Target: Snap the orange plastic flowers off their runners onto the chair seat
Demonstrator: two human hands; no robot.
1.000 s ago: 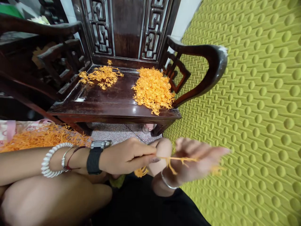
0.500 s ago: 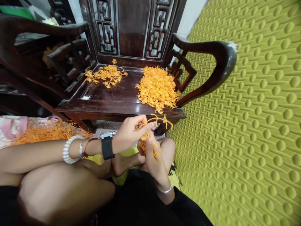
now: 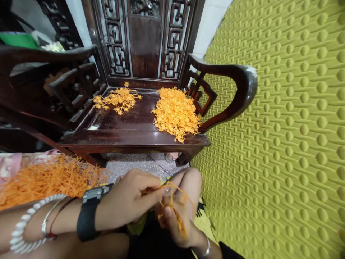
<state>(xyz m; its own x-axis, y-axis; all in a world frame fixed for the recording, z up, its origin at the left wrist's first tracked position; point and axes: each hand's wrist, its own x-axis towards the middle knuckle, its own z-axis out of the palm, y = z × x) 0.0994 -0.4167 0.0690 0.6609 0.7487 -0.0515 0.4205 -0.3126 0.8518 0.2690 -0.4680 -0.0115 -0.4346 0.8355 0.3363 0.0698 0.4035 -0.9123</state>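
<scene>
My left hand (image 3: 132, 198), with a black-strapped watch on its wrist, pinches a thin orange branched strand (image 3: 176, 186) between thumb and fingers. The strand arcs to the right, over my right hand (image 3: 185, 228). That hand is closed around several small orange stringy pieces (image 3: 180, 223), its thumb pressed on top of them; some are hidden in the palm. Both hands are close together above my lap. Beyond them on the wooden chair seat are a dense pile of orange branched pieces (image 3: 176, 111) at the right and a smaller, looser cluster (image 3: 120, 100) at the left.
The dark carved chair (image 3: 126, 138) stands ahead, its curved armrest (image 3: 246, 90) near the yellow dimpled wall padding (image 3: 296, 144). To the left, a large heap of loose orange strands (image 3: 59, 176) lies on pink and white cloth (image 3: 23, 163). A speckled floor (image 3: 129, 163) shows beneath the chair.
The view has tilted up, so both hands sit lower in the picture and more of the orange heap shows. My left hand still pinches the strand, and my right still holds the pieces.
</scene>
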